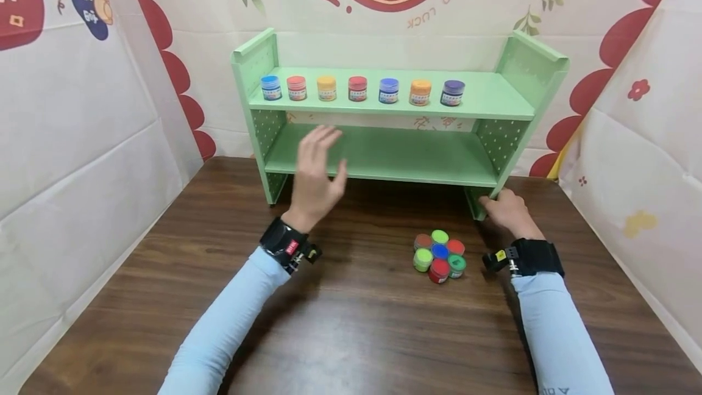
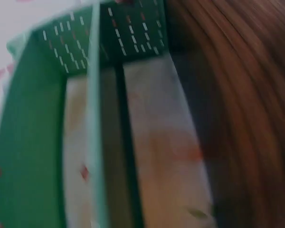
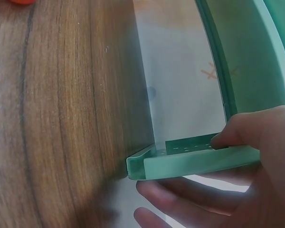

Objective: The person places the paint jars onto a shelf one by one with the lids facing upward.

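Note:
A light green two-tier shelf [image 1: 417,154] stands at the back of the table. My right hand [image 1: 511,213] grips the lower end of its right side panel [image 3: 199,164], thumb on the inner face and fingers along the outside in the right wrist view. My left hand [image 1: 315,178] is raised in front of the lower board's left part, fingers extended, thumb apart, holding nothing. The left wrist view is blurred and shows mainly the shelf's boards and perforated side panel [image 2: 133,28]. A row of small capped jars, among them a red jar [image 1: 358,88], lines the upper board.
A tight cluster of several jars, with a blue-lidded jar [image 1: 440,251] in its middle, sits on the dark wooden table [image 1: 351,322] in front of the shelf's right part. Printed cloth [image 1: 104,139] hangs behind and along both sides.

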`<state>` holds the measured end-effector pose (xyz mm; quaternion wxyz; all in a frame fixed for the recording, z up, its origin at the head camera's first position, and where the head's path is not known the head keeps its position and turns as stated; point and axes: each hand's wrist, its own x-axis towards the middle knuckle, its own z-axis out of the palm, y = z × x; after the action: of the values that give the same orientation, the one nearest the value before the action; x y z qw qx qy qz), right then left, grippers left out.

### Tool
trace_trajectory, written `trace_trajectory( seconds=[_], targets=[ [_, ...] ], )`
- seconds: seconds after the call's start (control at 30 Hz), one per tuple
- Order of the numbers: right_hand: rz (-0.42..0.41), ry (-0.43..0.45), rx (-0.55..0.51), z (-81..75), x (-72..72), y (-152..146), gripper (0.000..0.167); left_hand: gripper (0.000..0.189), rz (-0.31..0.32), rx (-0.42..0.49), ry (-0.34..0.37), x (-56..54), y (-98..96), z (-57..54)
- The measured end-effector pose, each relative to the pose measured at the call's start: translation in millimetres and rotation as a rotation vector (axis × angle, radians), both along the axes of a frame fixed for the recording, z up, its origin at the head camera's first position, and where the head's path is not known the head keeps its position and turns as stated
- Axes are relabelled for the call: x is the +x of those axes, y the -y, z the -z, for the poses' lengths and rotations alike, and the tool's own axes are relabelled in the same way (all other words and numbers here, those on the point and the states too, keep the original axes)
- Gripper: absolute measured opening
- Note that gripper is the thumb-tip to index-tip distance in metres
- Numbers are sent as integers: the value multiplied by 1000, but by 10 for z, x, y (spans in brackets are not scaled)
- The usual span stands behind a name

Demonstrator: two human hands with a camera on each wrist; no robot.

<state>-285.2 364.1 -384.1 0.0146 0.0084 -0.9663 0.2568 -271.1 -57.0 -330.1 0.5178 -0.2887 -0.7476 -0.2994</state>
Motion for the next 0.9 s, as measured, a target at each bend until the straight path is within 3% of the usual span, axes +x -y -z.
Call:
trace_trajectory(
  seconds=[0.13,0.2,0.3,0.37,0.47,0.57,0.7,0.8,0.9],
  targets=[
    [-9,4,2,5,-15,5,44,70,-161,212,-9,-152,430,139],
    [-9,8,0,0,-16,1,45,79,-198,290,9,-219,631,165],
    [-10,16,-4,-1,-19,-15,45,81,-187,398,65,-312,887,212],
    [-14,18,-7,1,-25,-16,45,83,-139,444,142,-363,1048,264],
    [-24,24,2,7,-33,-29,46,91,-46,438,353,-405,1257,331],
    [-39,43,28,-17,-24,-42,48,93,17,380,656,-421,1404,357],
    [-96,137,80,-161,61,-56,54,89,-2,315,1015,-442,1489,352],
    [-115,261,123,-359,179,-39,59,84,-49,228,1158,-464,1515,341],
    [-141,294,185,-583,292,36,58,74,-87,131,1204,-474,1548,331]
  ],
)
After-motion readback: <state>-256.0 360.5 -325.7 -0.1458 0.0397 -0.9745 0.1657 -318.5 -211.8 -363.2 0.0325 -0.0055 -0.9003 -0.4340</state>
